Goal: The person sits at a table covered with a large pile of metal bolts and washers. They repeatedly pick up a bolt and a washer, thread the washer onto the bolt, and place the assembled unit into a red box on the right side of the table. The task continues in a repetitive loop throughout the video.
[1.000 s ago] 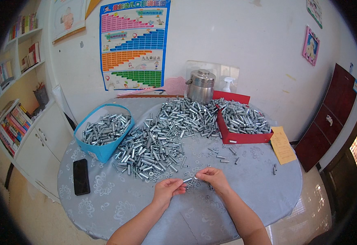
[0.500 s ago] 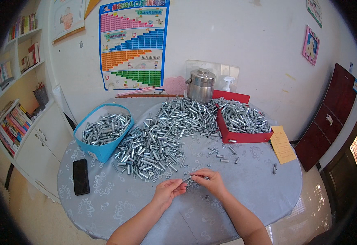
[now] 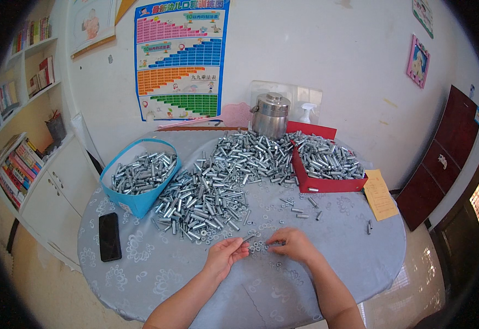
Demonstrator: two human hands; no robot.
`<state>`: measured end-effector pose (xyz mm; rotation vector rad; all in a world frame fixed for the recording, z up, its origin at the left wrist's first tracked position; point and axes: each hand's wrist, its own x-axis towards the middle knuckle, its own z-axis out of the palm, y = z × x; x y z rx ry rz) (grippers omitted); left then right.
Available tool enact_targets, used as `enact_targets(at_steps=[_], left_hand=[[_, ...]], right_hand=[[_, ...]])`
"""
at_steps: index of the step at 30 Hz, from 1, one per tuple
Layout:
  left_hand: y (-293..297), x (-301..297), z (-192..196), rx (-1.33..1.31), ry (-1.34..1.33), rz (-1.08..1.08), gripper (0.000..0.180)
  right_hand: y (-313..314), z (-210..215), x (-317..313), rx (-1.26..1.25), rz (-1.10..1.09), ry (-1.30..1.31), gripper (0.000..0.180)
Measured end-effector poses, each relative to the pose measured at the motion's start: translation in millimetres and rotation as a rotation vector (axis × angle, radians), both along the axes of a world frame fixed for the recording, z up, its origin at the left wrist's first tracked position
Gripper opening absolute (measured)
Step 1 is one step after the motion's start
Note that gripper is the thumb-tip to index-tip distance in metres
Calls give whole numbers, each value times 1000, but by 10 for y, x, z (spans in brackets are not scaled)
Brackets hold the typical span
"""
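My left hand [image 3: 226, 255] is closed on a slim metal bolt [image 3: 247, 239], pinched between thumb and fingertips, its end pointing up and to the right. Just right of it, my right hand [image 3: 291, 244] reaches down to the tabletop with thumb and forefinger a little apart. Its fingertips are beside small loose nuts and washers [image 3: 257, 245]; nothing shows between them. Beyond both hands spreads a big heap of silvery bolts and metal sleeves [image 3: 201, 203], with washers scattered along its near edge.
A blue fabric bin [image 3: 135, 204] full of metal pieces stands left, a filled red box [image 3: 332, 185] right. Behind the heap is a steel pot [image 3: 271, 118]. A black phone [image 3: 109, 237] lies at left, yellow paper [image 3: 380, 196] at right. A grey cloth covers the table [image 3: 184, 282].
My right hand has let go of the bolt's end and moved slightly right, down to the loose nuts and washers. My left hand keeps the bolt in nearly the same place.
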<state>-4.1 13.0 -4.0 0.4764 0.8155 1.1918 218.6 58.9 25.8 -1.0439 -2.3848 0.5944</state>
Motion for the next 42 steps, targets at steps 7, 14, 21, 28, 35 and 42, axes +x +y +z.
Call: enact_targets(at_steps=[7,14,21,28,35,42], left_hand=[[8,19,-13,5,14,-2,17],[-6,6,-9,-1,27,-4,17],[-16,16,-8,11,45,-33,17],[-53,74,59,61,167,-45,16],[-24,52,30,19,133,57,15],[-21,36,27,26,108,100,16]], right_hand=[[-18,-30,-25,-39,-83,-64,24],[-92,136,-160,-373,-258,421,21],[-130,116,-247,-287,-100,548,18],[-117,74,-200,-376,-238,178,24],[-117,-3,-199,-384,-140,390,33],[-123,42,-215,-376,-86,405,35]])
